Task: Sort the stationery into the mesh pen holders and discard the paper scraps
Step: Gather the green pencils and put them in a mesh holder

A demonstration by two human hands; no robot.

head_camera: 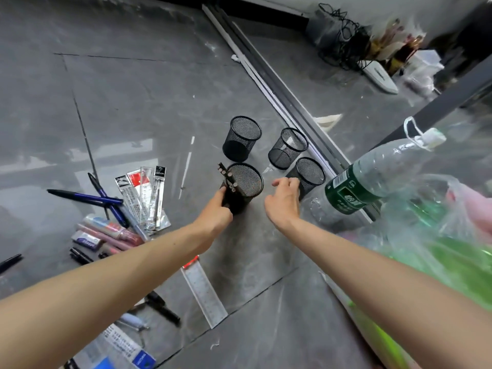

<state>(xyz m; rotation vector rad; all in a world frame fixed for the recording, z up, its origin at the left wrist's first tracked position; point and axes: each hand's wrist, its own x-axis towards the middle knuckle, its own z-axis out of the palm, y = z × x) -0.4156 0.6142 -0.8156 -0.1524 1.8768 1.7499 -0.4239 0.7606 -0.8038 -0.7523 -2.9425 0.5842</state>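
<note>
Closest to me, a ruler [203,291] lies flat on the grey floor [133,102], with a black marker [162,307] just beside it at 8 o'clock. A see-through bag [439,249] sits at 3 o'clock from the ruler.

Next I see both hands. The left hand [215,211] is wrapped around the side of the near holder [243,187], which stands up and has pencils [227,177] sticking out at its left rim. The right hand [283,201] has loosely bent fingers with nothing in them, and its tips are right by the right holder [308,177]; I cannot tell if they touch it.

At 9 o'clock from the left hand, pens [87,195] and refill packs [143,195] lie in a pile on the floor. A bottle [372,177] is at 3 o'clock from the right holder.

Farther off stand the far left holder [242,138] and the far right holder [288,147], at 12 o'clock from the hands
</note>
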